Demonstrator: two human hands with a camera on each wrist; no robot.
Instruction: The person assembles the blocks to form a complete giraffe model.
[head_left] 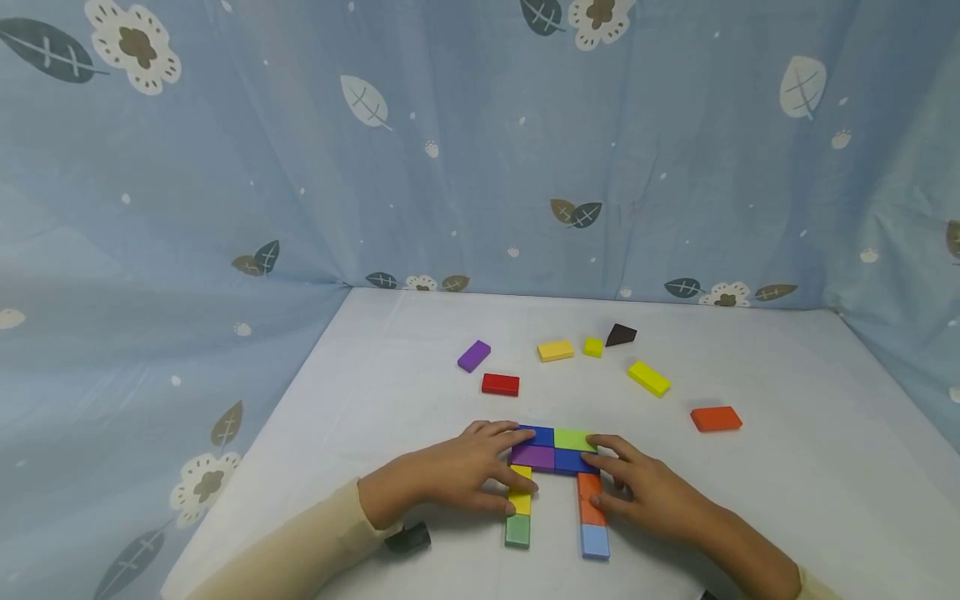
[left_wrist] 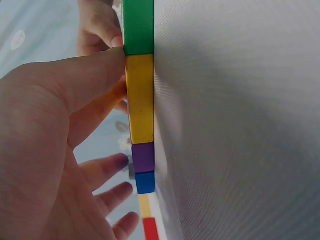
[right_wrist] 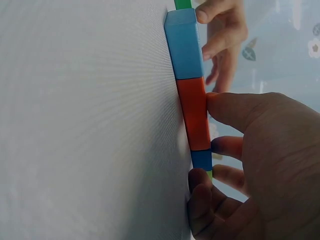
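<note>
Flat coloured blocks lie joined on the white table. A dark blue block (head_left: pixel 542 436) and a light green block (head_left: pixel 573 440) form the far row. Nearer are a purple block (head_left: pixel 533 457) and another dark blue block (head_left: pixel 573 462). A yellow block (head_left: pixel 521 502) and a green block (head_left: pixel 517 531) make the left leg; an orange block (head_left: pixel 590 510) and a light blue block (head_left: pixel 595 542) make the right leg. My left hand (head_left: pixel 476 468) touches the far-left blue and yellow blocks with extended fingers. My right hand (head_left: pixel 652 493) touches the light green, nearer blue and orange blocks.
Beyond the hands lie a purple block (head_left: pixel 474 356), a red block (head_left: pixel 500 384), a pale yellow block (head_left: pixel 556 351), a small yellow block (head_left: pixel 593 347), a dark block (head_left: pixel 621 335), a yellow block (head_left: pixel 649 378) and an orange block (head_left: pixel 716 419). A patterned blue curtain (head_left: pixel 480 167) surrounds the table.
</note>
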